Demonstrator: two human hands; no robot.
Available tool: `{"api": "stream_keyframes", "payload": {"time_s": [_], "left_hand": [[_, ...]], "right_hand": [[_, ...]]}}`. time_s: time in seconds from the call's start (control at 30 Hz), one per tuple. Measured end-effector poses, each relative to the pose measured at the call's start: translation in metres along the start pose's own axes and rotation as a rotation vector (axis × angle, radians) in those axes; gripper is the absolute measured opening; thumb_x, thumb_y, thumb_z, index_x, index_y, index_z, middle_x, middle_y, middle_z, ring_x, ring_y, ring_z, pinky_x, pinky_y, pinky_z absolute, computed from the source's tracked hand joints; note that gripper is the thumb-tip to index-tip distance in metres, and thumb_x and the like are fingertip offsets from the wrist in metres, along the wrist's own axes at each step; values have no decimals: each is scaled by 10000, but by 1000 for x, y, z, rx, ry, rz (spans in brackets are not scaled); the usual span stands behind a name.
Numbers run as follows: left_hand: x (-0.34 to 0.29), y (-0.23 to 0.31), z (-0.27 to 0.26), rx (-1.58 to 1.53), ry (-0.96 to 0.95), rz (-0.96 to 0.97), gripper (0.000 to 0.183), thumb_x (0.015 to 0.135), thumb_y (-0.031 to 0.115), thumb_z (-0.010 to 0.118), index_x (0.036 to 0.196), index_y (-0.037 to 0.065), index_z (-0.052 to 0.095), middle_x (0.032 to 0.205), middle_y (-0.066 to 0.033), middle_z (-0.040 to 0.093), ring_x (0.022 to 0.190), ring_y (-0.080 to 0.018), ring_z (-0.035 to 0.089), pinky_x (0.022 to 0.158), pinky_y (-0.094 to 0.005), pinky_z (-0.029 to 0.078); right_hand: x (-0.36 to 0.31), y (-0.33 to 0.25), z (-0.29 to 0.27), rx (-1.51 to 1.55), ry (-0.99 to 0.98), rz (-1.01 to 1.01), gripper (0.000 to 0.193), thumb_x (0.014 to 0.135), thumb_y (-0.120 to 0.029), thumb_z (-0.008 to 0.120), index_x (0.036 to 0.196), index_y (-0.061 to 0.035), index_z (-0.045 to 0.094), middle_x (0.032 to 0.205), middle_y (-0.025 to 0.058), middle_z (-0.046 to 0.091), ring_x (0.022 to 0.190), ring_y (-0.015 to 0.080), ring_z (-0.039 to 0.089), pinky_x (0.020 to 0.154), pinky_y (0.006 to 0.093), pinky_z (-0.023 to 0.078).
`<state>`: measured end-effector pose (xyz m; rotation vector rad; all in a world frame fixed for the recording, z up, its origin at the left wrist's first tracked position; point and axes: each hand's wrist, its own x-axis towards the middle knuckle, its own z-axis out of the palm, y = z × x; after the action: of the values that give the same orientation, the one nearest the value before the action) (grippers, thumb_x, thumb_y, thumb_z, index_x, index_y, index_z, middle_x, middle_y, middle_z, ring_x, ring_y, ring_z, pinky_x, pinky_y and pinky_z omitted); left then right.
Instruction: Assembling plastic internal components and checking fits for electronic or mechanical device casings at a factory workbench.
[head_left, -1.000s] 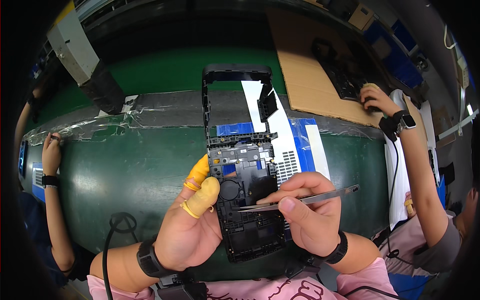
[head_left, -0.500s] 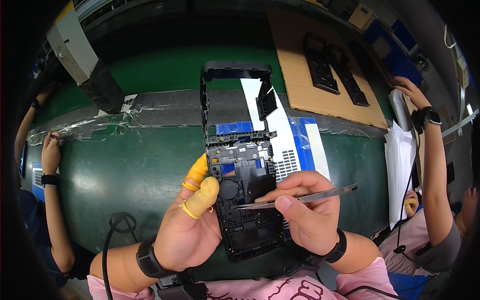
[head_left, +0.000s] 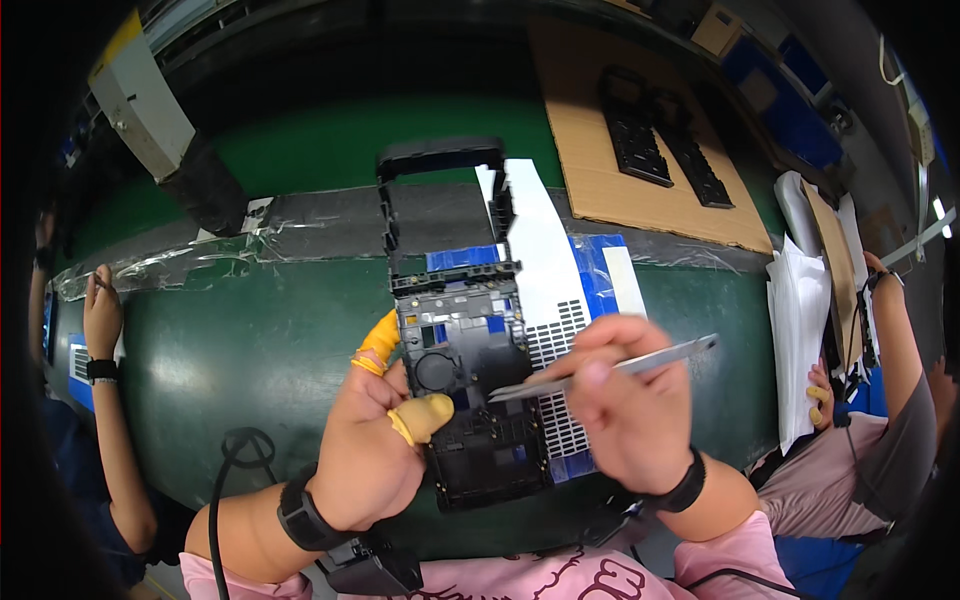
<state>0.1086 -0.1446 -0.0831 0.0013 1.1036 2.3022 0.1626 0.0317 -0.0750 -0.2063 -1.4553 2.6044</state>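
My left hand (head_left: 375,440) grips a long black plastic frame (head_left: 470,345) by its left edge, the thumb lying over its front. Yellow finger cots cover that thumb and a finger behind the frame. The frame has an open rectangular loop at its far end and a round recess in the middle. My right hand (head_left: 635,410) pinches a pair of metal tweezers (head_left: 640,362). Their tips point left, over the lower middle of the frame; I cannot tell whether they touch it or hold anything.
Under the frame lies a white sheet with a grid of small black labels (head_left: 560,335) and blue tape. Two dark frames (head_left: 640,145) rest on cardboard (head_left: 585,180) at the far right. White sheets (head_left: 797,340) stand by a co-worker at right; another co-worker's hand (head_left: 102,315) is at left.
The frame has shifted left and tilted a little, and my left thumb now lies farther over it. The tweezers have risen slightly. The right co-worker's raised arm has come down.
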Motion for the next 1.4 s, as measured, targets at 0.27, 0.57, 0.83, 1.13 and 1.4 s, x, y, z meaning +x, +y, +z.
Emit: {"api": "stream_keyframes", "payload": {"time_s": [0.27, 0.57, 0.83, 1.13, 1.4], "left_hand": [[92, 56, 14, 17, -73, -159, 338, 882, 265, 486, 1137, 45, 501, 1013, -94, 601, 881, -215, 588, 784, -381, 493], [287, 59, 56, 1521, 320, 888, 416, 734, 218, 664, 1070, -9, 573, 1087, -216, 521, 1000, -321, 516, 878, -377, 399], [345, -42, 148, 1974, 64, 361, 547, 764, 490, 561, 1027, 13, 610, 1079, -221, 565, 1047, -340, 513, 868, -394, 419], [273, 19, 92, 728, -51, 295, 156, 733, 0, 585, 878, -39, 544, 740, -103, 578, 649, -191, 592, 605, -306, 494], [67, 57, 36, 127, 144, 110, 110, 767, 56, 506, 870, 21, 522, 838, -75, 572, 785, -202, 596, 716, -344, 523]], "right_hand": [[25, -32, -48, 113, 153, -106, 107, 807, -51, 573, 892, 3, 534, 623, 64, 542, 505, 66, 463, 426, 180, 299], [24, -37, -49, 171, 128, -124, 100, 792, -27, 599, 869, -6, 539, 609, 1, 501, 487, 38, 435, 482, 170, 384], [31, -32, -63, 152, 179, -110, 137, 767, -15, 608, 880, -9, 531, 644, 1, 519, 501, 31, 439, 441, 157, 337], [44, -20, -77, -430, -1, -127, 155, 770, -49, 634, 891, -6, 547, 739, 28, 598, 657, 51, 545, 566, 179, 418], [53, -14, -76, -327, 97, 6, 138, 735, -11, 622, 846, 7, 541, 695, 60, 593, 624, 114, 596, 540, 215, 442]]}}
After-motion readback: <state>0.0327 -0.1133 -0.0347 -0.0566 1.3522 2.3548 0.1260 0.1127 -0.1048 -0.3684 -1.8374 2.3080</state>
